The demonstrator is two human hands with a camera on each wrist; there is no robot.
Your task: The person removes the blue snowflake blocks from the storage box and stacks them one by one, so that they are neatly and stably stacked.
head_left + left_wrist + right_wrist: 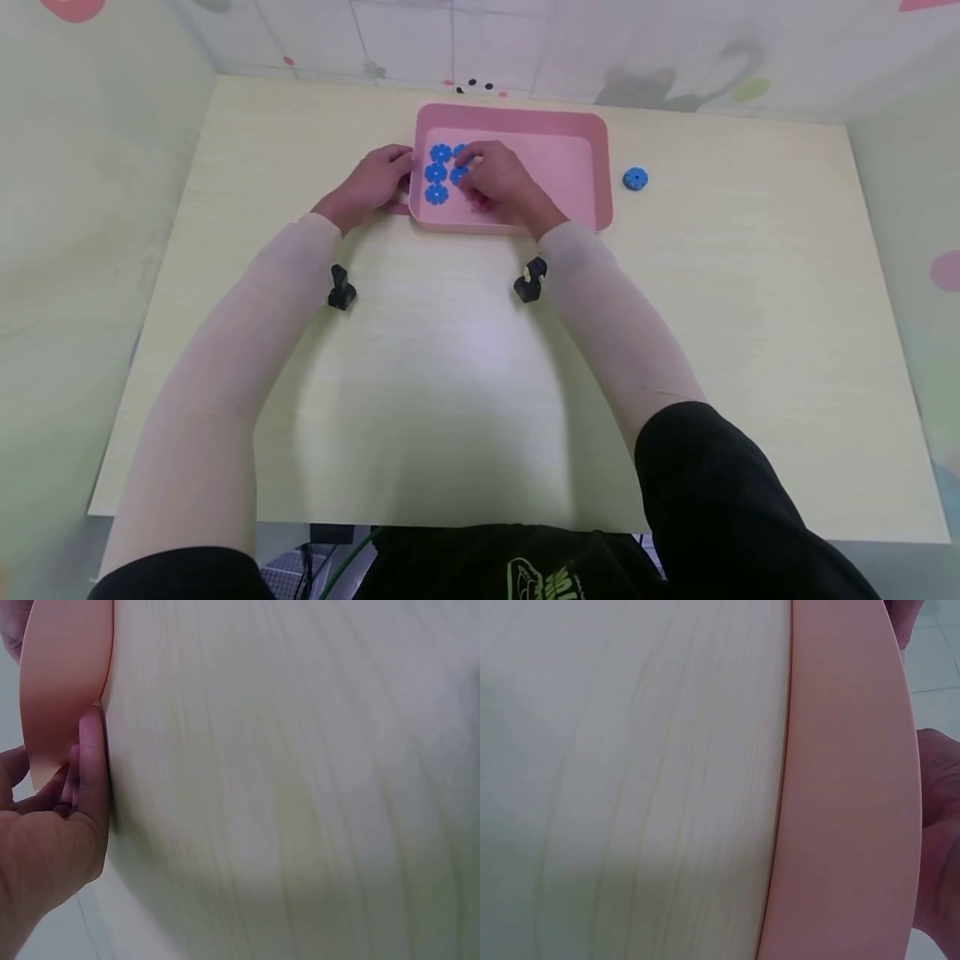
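Note:
A pink tray (570,158) lies at the far middle of the pale wooden table (480,375). Several blue gear-shaped discs (436,173) lie in rows in its left part. My left hand (396,171) holds the tray's left edge by its small handle; in the left wrist view its fingers (91,780) press against the tray's outer wall (64,682). My right hand (469,170) reaches into the tray, its fingertips curled down on a blue disc (458,174) that they partly cover. The right wrist view shows only the tray wall (847,787) and a part of that hand (939,832).
One more blue disc (635,178) lies on the table just right of the tray. Walls close the table in at the back and on both sides. A black wrist camera (341,289) sits on each forearm.

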